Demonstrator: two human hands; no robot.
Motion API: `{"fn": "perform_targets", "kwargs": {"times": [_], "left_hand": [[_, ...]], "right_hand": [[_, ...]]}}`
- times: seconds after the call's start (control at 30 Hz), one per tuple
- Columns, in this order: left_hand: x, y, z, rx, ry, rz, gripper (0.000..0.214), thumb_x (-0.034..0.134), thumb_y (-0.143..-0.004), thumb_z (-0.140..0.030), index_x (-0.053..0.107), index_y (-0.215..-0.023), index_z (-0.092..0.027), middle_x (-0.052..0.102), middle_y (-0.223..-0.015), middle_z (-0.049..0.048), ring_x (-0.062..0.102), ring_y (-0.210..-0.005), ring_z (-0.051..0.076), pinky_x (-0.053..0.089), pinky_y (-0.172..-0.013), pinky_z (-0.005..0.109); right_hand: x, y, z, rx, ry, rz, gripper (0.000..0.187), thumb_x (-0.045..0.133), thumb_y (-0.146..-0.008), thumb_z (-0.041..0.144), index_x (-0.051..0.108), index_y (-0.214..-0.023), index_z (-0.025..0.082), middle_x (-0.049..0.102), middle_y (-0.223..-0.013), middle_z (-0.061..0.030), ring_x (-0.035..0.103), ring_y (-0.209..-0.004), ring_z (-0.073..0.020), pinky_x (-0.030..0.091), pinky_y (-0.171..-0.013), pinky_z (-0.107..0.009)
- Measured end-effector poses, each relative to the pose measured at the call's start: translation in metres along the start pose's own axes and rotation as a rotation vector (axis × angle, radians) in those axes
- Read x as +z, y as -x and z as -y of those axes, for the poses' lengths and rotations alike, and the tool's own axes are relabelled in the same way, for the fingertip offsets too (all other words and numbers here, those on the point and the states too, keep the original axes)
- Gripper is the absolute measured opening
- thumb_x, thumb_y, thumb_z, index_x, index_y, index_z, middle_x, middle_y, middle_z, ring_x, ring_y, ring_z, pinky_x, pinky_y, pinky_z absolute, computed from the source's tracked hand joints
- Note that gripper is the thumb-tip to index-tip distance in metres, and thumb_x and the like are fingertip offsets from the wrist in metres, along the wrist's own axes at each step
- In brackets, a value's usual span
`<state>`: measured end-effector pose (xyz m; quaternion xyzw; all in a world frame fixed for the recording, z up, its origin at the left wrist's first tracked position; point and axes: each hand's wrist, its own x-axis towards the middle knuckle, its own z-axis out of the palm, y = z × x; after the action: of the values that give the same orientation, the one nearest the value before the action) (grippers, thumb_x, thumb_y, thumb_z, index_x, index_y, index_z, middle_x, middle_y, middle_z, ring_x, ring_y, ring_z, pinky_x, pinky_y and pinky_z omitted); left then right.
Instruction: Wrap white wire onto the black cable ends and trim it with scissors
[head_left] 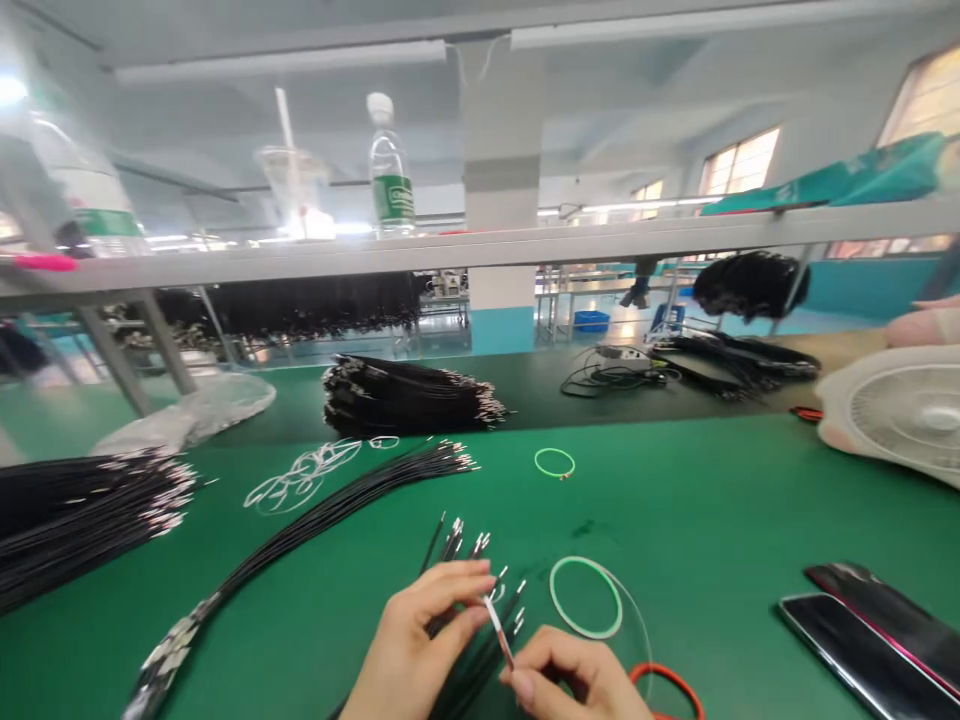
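Note:
My left hand (427,635) pinches the upper end of a thin white strip (496,625) between thumb and fingers. The strip is reddish-brown toward its lower end, where the closed fingers of my right hand (574,675) grip it. Under and around my left hand lies a bunch of black cables (480,665) with bare, pale tips pointing away from me. Close to my right hand are a coil of pale tubing (589,597) and an orange-red looped handle (671,685), partly cut off by the frame edge.
Bundles of black cables lie left (82,510), across the mat (337,500) and at the back (405,395). White string (307,475) and a small green ring (555,462) rest beyond my hands. Phones (862,640) and a white fan (907,410) are right; a shelf (450,250) spans above.

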<state>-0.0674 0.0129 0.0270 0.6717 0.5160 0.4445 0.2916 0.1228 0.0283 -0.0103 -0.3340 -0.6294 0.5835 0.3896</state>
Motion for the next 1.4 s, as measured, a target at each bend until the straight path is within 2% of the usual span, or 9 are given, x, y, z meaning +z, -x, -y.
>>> {"fn": "perform_targets", "kwargs": {"times": [0.27, 0.4, 0.5, 0.6, 0.73, 0.83, 1.0, 1.23, 1.4], "left_hand": [[0.018, 0.017, 0.016, 0.019, -0.004, -0.049, 0.015, 0.061, -0.087, -0.025, 0.075, -0.091, -0.026, 0.075, -0.098, 0.003, 0.068, -0.093, 0.017, 0.052, -0.084, 0.024], [0.029, 0.018, 0.016, 0.078, 0.017, 0.008, 0.016, 0.06, -0.086, -0.021, 0.075, -0.091, -0.025, 0.074, -0.088, 0.0032, 0.069, -0.083, 0.016, 0.053, -0.077, 0.022], [0.041, 0.021, 0.016, 0.08, 0.069, -0.062, 0.017, 0.059, -0.085, -0.021, 0.075, -0.09, -0.024, 0.073, -0.079, 0.0028, 0.069, -0.077, 0.017, 0.053, -0.074, 0.022], [0.054, 0.025, 0.021, -0.012, 0.139, -0.103, 0.017, 0.06, -0.084, -0.025, 0.076, -0.086, -0.022, 0.072, -0.077, 0.0037, 0.067, -0.072, 0.016, 0.052, -0.066, 0.021], [0.068, 0.028, 0.03, -0.202, 0.266, 0.037, 0.017, 0.062, -0.081, -0.026, 0.078, -0.082, -0.018, 0.069, -0.069, 0.0037, 0.064, -0.063, 0.015, 0.049, -0.058, 0.02], [0.069, 0.029, 0.029, -0.328, 0.325, 0.068, 0.019, 0.064, -0.077, -0.023, 0.077, -0.09, -0.017, 0.071, -0.071, 0.0038, 0.064, -0.063, 0.015, 0.051, -0.059, 0.021], [0.053, 0.025, 0.018, -0.241, 0.289, -0.171, 0.025, 0.067, -0.078, -0.034, 0.076, -0.098, -0.023, 0.068, -0.098, 0.0064, 0.065, -0.08, 0.018, 0.053, -0.066, 0.023], [0.048, 0.02, 0.015, -0.221, 0.29, -0.118, 0.02, 0.071, -0.076, -0.039, 0.075, -0.072, -0.019, 0.062, -0.079, 0.0043, 0.06, -0.077, 0.018, 0.05, -0.064, 0.023], [0.052, 0.02, 0.007, -0.322, 0.393, -0.119, 0.031, 0.065, -0.08, -0.047, 0.073, -0.082, -0.018, 0.061, -0.071, 0.0007, 0.055, -0.061, 0.012, 0.046, -0.058, 0.021]], "right_hand": [[0.003, -0.003, -0.016, 0.106, -0.2, 0.084, 0.044, 0.073, -0.069, 0.058, 0.064, -0.079, 0.016, 0.062, -0.062, -0.0001, 0.048, -0.051, -0.0097, 0.04, -0.054, -0.022], [0.002, 0.001, -0.006, 0.105, -0.196, 0.021, 0.04, 0.074, -0.071, 0.054, 0.064, -0.077, 0.016, 0.062, -0.063, -0.0004, 0.049, -0.055, -0.0099, 0.04, -0.056, -0.022], [0.002, 0.006, 0.002, 0.058, -0.098, -0.087, 0.031, 0.073, -0.075, 0.047, 0.067, -0.078, 0.016, 0.062, -0.066, -0.0009, 0.054, -0.062, -0.0127, 0.043, -0.062, -0.024], [0.001, 0.009, 0.005, -0.059, 0.014, -0.21, 0.023, 0.071, -0.078, 0.041, 0.067, -0.072, 0.018, 0.066, -0.081, -0.0054, 0.061, -0.078, -0.0183, 0.047, -0.075, -0.028], [-0.002, 0.01, 0.005, -0.14, 0.107, -0.277, 0.016, 0.068, -0.078, 0.031, 0.066, -0.069, 0.019, 0.068, -0.099, -0.0096, 0.063, -0.093, -0.0223, 0.046, -0.089, -0.032], [-0.004, 0.01, 0.005, -0.104, 0.126, -0.262, 0.013, 0.066, -0.078, 0.025, 0.063, -0.067, 0.018, 0.069, -0.084, -0.007, 0.064, -0.084, -0.0207, 0.048, -0.084, -0.031], [-0.003, 0.01, 0.003, -0.035, 0.151, -0.191, 0.011, 0.063, -0.075, 0.017, 0.061, -0.065, 0.016, 0.067, -0.072, -0.0026, 0.061, -0.069, -0.0153, 0.048, -0.072, -0.026], [0.003, 0.012, -0.005, 0.103, 0.056, -0.106, 0.025, 0.069, -0.076, 0.035, 0.057, -0.063, 0.016, 0.066, -0.068, -0.0028, 0.062, -0.059, -0.0136, 0.047, -0.055, -0.022], [0.005, 0.012, -0.009, 0.193, -0.084, -0.087, 0.04, 0.072, -0.072, 0.051, 0.054, -0.066, 0.016, 0.068, -0.066, -0.0035, 0.062, -0.051, -0.0121, 0.044, -0.048, -0.021]]}}
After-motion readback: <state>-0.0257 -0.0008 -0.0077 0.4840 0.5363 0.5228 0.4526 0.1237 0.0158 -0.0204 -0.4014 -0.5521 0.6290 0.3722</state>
